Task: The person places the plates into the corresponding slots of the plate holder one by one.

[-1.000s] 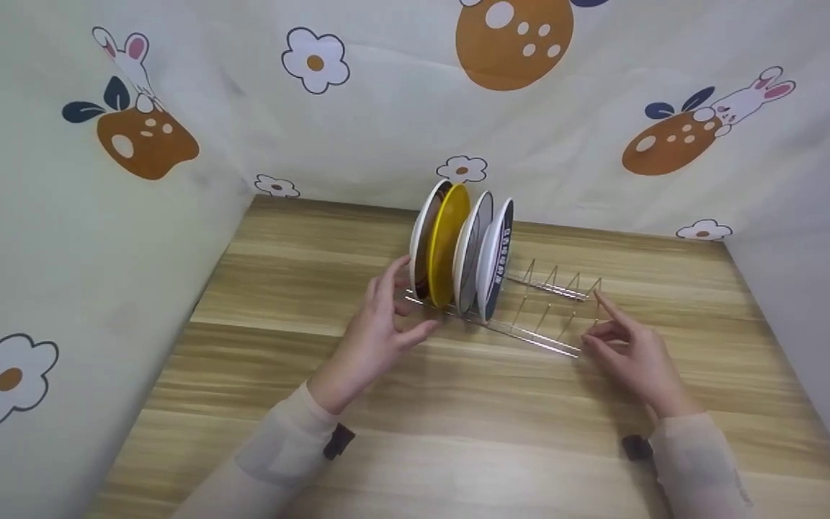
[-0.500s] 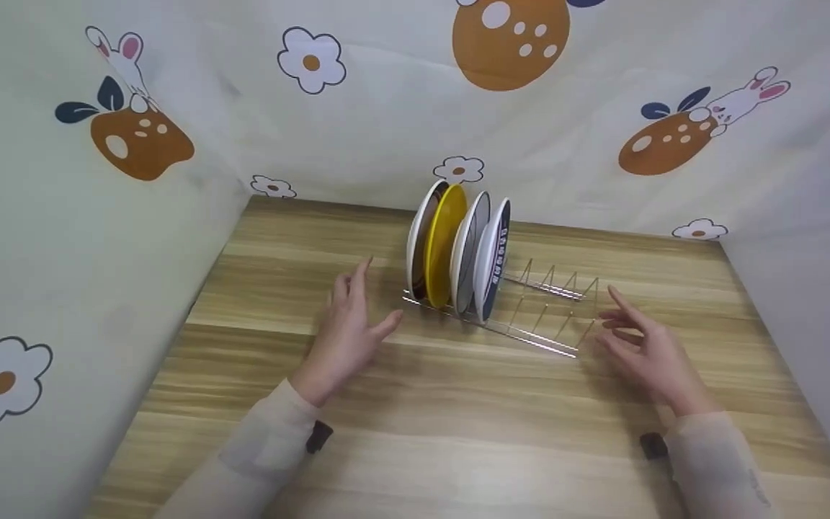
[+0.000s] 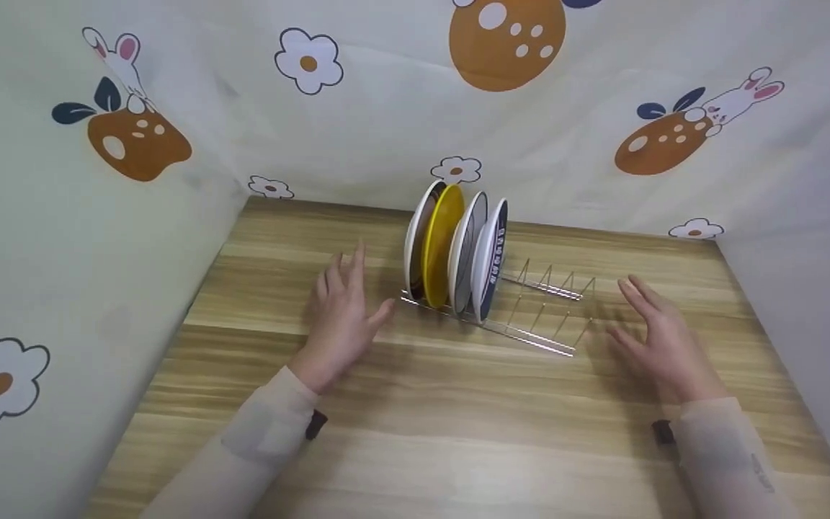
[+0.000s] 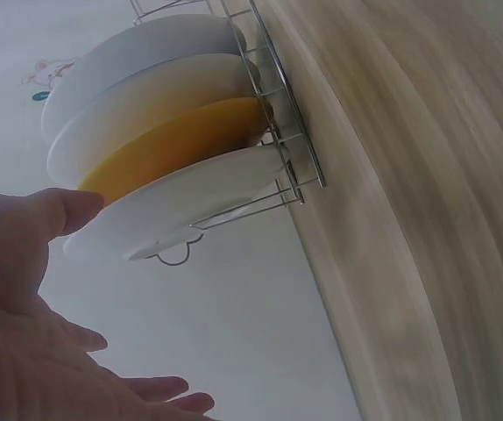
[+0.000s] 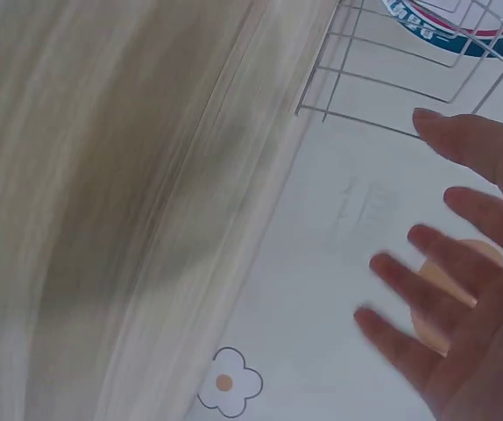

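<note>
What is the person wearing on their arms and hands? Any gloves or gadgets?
No gloves: the left hand and right hand are bare. Both arms wear thin, semi-sheer cream long sleeves reaching to the wrists. A small dark strap or device sits at each wrist; what it is cannot be told.

Bright even light, wrist views motion-blurred

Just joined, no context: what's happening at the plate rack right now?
A person has both hands open either side of a wire dish rack on a wooden table. The left hand and right hand touch nothing. Four plates stand upright at the rack's left end; the slots to the right hold nothing.
</note>
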Tool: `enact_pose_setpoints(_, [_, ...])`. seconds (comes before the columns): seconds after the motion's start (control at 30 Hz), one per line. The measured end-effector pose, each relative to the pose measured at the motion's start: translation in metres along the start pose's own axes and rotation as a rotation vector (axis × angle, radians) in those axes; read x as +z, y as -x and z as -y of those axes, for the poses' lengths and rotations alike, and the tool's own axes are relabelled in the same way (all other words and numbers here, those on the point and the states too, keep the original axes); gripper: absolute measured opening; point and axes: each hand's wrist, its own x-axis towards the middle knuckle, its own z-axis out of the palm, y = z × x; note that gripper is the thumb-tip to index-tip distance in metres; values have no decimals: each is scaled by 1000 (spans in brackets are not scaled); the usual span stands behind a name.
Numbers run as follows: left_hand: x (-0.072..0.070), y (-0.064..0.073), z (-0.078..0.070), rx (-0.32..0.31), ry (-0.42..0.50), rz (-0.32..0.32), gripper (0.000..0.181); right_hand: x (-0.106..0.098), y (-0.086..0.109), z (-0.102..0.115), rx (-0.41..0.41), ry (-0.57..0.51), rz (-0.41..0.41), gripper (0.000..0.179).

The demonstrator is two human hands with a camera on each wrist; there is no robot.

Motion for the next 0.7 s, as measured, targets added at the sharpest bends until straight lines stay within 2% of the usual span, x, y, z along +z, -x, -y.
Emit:
enact_pose_setpoints(0.13, [3, -3, 3, -12, -61, -13, 93, 0, -2, -6, -6, 71, -17, 80])
enact_pose_setpoints(0.27, [8, -6, 3, -17, -101, 5, 89, 1, -7, -9, -1, 119, 5, 83])
enact_pose_setpoints(0.43, [12, -9, -4, -5, -71, 32, 85, -1, -16, -10, 9, 140, 23, 81])
enact_pose_setpoints(0.7, [17, -11, -10, 11, -57, 29, 81, -1, -31, -8, 12, 146, 40, 76])
